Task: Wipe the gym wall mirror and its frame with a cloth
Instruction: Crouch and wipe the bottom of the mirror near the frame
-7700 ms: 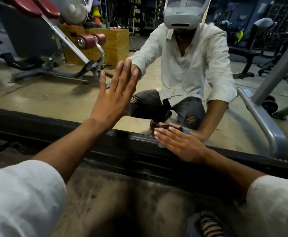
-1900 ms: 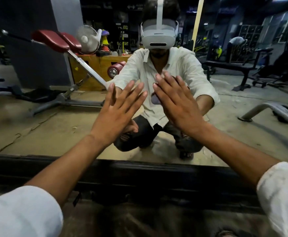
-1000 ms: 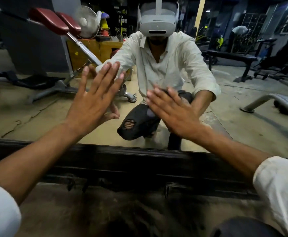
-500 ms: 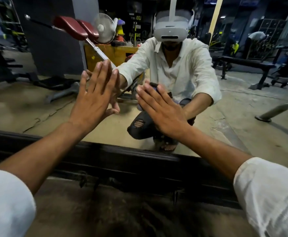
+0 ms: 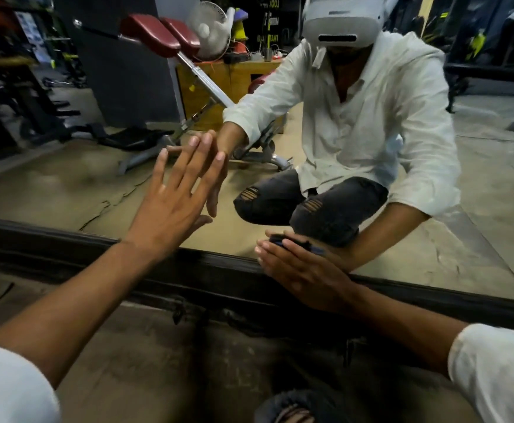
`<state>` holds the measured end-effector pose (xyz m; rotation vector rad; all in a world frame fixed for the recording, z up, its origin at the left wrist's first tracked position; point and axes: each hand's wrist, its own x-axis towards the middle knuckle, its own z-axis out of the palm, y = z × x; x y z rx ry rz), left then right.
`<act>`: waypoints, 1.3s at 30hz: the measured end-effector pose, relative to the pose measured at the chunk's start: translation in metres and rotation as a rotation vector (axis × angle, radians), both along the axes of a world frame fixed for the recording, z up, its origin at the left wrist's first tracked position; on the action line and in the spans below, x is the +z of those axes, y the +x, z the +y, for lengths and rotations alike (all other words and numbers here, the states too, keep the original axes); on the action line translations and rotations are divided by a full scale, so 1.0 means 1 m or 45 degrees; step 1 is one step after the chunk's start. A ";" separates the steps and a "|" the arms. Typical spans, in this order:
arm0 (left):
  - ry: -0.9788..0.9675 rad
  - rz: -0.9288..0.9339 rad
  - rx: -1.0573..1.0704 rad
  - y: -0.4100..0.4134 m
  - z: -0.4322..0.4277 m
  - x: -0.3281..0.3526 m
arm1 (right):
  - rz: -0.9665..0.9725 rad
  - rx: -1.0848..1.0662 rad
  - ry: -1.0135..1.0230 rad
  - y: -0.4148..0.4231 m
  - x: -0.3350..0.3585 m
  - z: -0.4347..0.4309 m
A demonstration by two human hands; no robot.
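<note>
Gym mirror, bottom edge: one palm on the glass, one on the cloth

Head view. Worn concrete floor (image 5: 158,361) runs up to a wall mirror (image 5: 66,190), whose dark lower frame (image 5: 66,248) crosses the picture from the left edge down toward the right. The glass shows a red-padded bench (image 5: 158,35) and the person crouching, in a white shirt.

The left arm reaches forward and up from the lower left corner, nearly straight. The left hand (image 5: 176,206) lies flat against the glass above the frame, with its fingers straight and slightly fanned and its thumb out to the side. Its fingertips meet their own reflection. It holds nothing.

The right arm comes in from the lower right, bent low. The right hand (image 5: 298,270) sits where the glass meets the frame's top edge, right of centre. Its fingers are laid out almost straight and close together, pressing down on a dark blue cloth (image 5: 280,239).

Only a strip of the cloth shows beyond the fingertips. The palm covers the rest, and the cloth is hard to separate from its reflection. The left sleeve (image 5: 5,386) and right sleeve (image 5: 500,367) are cut off at the bottom corners. A torn-jeans knee (image 5: 292,407) just shows at the bottom edge. The frame's underside is in shadow and hard to read.
</note>
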<state>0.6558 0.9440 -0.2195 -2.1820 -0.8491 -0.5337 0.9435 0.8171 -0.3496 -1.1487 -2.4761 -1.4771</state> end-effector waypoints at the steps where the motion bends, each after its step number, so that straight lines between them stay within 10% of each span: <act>1: 0.016 0.001 0.003 0.000 0.003 -0.001 | 0.003 0.000 -0.004 -0.002 0.000 -0.001; 18: 0.120 0.073 0.015 -0.008 0.015 -0.001 | -0.061 0.106 -0.046 -0.024 -0.001 0.035; 25: 0.202 0.078 -0.080 -0.016 0.027 -0.001 | 0.291 0.112 0.141 -0.057 0.095 0.067; 31: 0.349 0.142 -0.185 -0.024 0.039 0.004 | -0.077 0.007 0.077 -0.067 0.107 0.059; 36: 0.252 0.051 -0.168 -0.067 0.069 0.010 | 0.498 -0.121 0.313 -0.089 0.181 0.072; 39: 0.250 0.074 -0.207 -0.070 0.084 0.003 | 0.415 -0.220 0.406 -0.116 0.174 0.089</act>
